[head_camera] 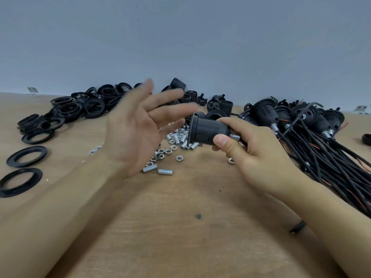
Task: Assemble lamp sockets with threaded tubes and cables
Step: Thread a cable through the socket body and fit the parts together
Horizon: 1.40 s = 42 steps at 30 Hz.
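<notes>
Bare wooden table (pixel 180 227) nearest, specks of dark debris on it. Thin dark band on the right wrist.

Right hand (pixel 255 155) curled round a black lamp socket (pixel 208 131), held above the table at mid-frame, axis roughly level, flanged open end pointing left. Thumb under the ribbed barrel, fingers over the top and the narrow back end. Short threaded tube (pixel 235 136) poking out of that back end, just beside the thumb. Cable from this socket not made out; hidden behind the hand if present.

Left hand (pixel 138 129) spread wide, fingers straight and fanned, holding nothing, blurred. Fingertips close to the socket's flange; contact not certain.

Handling, as judged: socket light, rigid moulded plastic, ribbing giving good purchase, so barrel the place to grip. Flange thin, likely the weak point if squeezed. Tube small, smooth-threaded metal, prone to rolling; best pinched at mid-length.

Behind the hands, loose scatter of metal tubes and hex nuts (pixel 170 149) on the table. At left, flat black rings (pixel 27 156) lying singly, then heaped farther back (pixel 88 103). At right, bundle of black cables (pixel 329 157), limp and tangle-prone, running to a row of finished sockets (pixel 267 113). Farthest, against the grey wall, pile of loose black socket parts (pixel 200 97).
</notes>
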{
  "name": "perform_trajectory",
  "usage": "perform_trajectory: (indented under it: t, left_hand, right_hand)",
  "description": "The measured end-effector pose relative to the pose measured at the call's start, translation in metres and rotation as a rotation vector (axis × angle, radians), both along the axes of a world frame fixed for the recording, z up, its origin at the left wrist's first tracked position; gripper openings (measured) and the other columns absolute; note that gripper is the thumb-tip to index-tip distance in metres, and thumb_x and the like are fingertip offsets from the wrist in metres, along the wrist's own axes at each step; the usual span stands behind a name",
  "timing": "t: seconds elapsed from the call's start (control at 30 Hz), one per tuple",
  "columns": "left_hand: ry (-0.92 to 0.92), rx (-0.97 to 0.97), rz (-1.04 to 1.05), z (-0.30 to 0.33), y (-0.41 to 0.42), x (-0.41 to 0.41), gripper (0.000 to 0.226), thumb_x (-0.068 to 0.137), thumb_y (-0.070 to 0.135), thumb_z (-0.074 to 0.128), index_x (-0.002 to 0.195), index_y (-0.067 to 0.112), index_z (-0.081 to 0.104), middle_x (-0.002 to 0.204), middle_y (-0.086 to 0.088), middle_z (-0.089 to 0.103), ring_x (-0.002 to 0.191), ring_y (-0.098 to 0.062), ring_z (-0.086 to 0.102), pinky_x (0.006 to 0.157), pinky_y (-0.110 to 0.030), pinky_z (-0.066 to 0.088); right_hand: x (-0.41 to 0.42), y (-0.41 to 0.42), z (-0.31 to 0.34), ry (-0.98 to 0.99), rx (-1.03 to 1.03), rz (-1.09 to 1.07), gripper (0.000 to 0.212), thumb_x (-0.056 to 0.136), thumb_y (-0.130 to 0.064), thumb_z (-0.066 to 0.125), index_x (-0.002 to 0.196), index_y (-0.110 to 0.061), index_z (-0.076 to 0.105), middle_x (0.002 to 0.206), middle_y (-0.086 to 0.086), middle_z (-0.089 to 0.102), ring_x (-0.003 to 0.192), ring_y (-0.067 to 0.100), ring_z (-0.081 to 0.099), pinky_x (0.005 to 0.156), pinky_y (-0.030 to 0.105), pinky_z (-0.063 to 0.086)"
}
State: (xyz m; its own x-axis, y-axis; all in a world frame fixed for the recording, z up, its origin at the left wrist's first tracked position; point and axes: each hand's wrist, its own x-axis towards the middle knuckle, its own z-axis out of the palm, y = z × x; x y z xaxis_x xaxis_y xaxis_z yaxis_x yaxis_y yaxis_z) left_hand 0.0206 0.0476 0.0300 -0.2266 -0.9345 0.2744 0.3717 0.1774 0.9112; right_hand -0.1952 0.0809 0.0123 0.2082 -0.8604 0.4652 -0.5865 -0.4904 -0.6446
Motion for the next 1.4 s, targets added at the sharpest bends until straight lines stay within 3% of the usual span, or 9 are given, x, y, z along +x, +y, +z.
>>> perform_trajectory:
  t: [0.1, 0.23, 0.3, 0.47, 0.57, 0.73, 1.07, 1.23, 1.4]
  left_hand:
    - [0.123, 0.006, 0.076, 0.003, -0.001, 0.007, 0.052, 0.086, 0.048, 0.045, 0.091, 0.007, 0.078, 0.045, -0.001, 0.055, 0.076, -0.026, 0.070, 0.082, -0.037, 0.055]
    - [-0.137, 0.016, 0.043, -0.003, -0.003, 0.002, 0.058, 0.094, 0.052, 0.038, 0.124, 0.010, 0.064, 0.115, -0.009, 0.073, 0.116, -0.022, 0.065, 0.102, -0.044, 0.046]
    - [-0.194, 0.038, -0.034, -0.004, 0.000, -0.002, 0.068, 0.089, 0.057, 0.038, 0.134, 0.010, 0.056, 0.124, -0.011, 0.070, 0.125, -0.025, 0.059, 0.107, -0.051, 0.040]
    - [0.144, -0.019, -0.001, 0.003, 0.001, 0.008, 0.061, 0.085, 0.053, 0.043, 0.103, 0.005, 0.076, 0.055, -0.005, 0.063, 0.102, -0.033, 0.070, 0.095, -0.042, 0.050]
    - [0.054, 0.000, 0.051, 0.000, -0.003, 0.006, 0.054, 0.091, 0.050, 0.042, 0.100, 0.009, 0.076, 0.078, -0.007, 0.073, 0.091, -0.025, 0.069, 0.083, -0.034, 0.052]
    - [-0.449, -0.009, 0.192, -0.008, -0.003, -0.010, 0.057, 0.087, 0.066, 0.043, 0.114, 0.022, 0.068, 0.111, 0.000, 0.073, 0.104, -0.021, 0.068, 0.096, -0.047, 0.053]
    - [-0.374, -0.205, 0.060, -0.012, -0.002, -0.006, 0.042, 0.090, 0.044, 0.050, 0.114, 0.016, 0.069, 0.114, -0.003, 0.074, 0.111, -0.020, 0.067, 0.090, -0.042, 0.051]
    - [-0.208, -0.259, 0.133, -0.007, -0.005, 0.003, 0.042, 0.082, 0.043, 0.053, 0.106, 0.014, 0.071, 0.105, -0.011, 0.075, 0.102, -0.025, 0.068, 0.080, -0.034, 0.050]
    - [-0.304, -0.228, 0.265, -0.013, -0.007, -0.003, 0.020, 0.088, 0.031, 0.057, 0.094, 0.023, 0.074, 0.084, -0.005, 0.076, 0.086, -0.017, 0.069, 0.070, -0.031, 0.049]
  right_hand:
    - [-0.001, -0.001, -0.001, -0.035, 0.025, 0.014, 0.028, 0.091, -0.045, 0.049, 0.112, -0.033, 0.062, 0.081, -0.012, 0.070, 0.064, 0.023, 0.061, 0.066, 0.047, 0.053]
    - [-0.001, -0.001, -0.002, -0.041, 0.045, 0.015, 0.025, 0.092, -0.046, 0.048, 0.111, -0.036, 0.060, 0.082, -0.016, 0.069, 0.064, 0.020, 0.061, 0.065, 0.046, 0.054]
    - [-0.001, -0.002, -0.002, -0.037, 0.048, 0.009, 0.025, 0.092, -0.045, 0.048, 0.111, -0.036, 0.060, 0.082, -0.015, 0.069, 0.065, 0.024, 0.061, 0.064, 0.047, 0.054]
    - [0.001, -0.001, -0.001, -0.025, 0.041, 0.009, 0.031, 0.091, -0.043, 0.047, 0.114, -0.030, 0.062, 0.080, -0.012, 0.068, 0.065, 0.020, 0.058, 0.064, 0.045, 0.052]
    - [0.001, -0.001, -0.001, -0.036, 0.052, 0.011, 0.033, 0.091, -0.043, 0.047, 0.116, -0.028, 0.063, 0.080, -0.011, 0.069, 0.065, 0.024, 0.059, 0.063, 0.046, 0.052]
    - [0.001, -0.002, -0.002, -0.049, 0.050, -0.016, 0.029, 0.091, -0.046, 0.047, 0.113, -0.035, 0.061, 0.082, -0.013, 0.070, 0.063, 0.024, 0.060, 0.061, 0.046, 0.054]
    - [0.001, -0.002, -0.002, 0.011, 0.008, -0.042, 0.032, 0.090, -0.045, 0.046, 0.115, -0.030, 0.060, 0.079, -0.002, 0.070, 0.065, 0.014, 0.060, 0.068, 0.044, 0.052]
    - [0.000, -0.003, -0.001, 0.049, -0.067, -0.086, 0.031, 0.092, -0.042, 0.050, 0.118, -0.028, 0.059, 0.079, -0.006, 0.068, 0.068, 0.011, 0.060, 0.068, 0.033, 0.052]
    - [-0.028, -0.016, 0.016, -0.155, -0.321, -0.476, 0.028, 0.095, -0.032, 0.059, 0.120, -0.020, 0.057, 0.084, -0.025, 0.055, 0.076, -0.023, 0.053, 0.064, -0.001, 0.035]
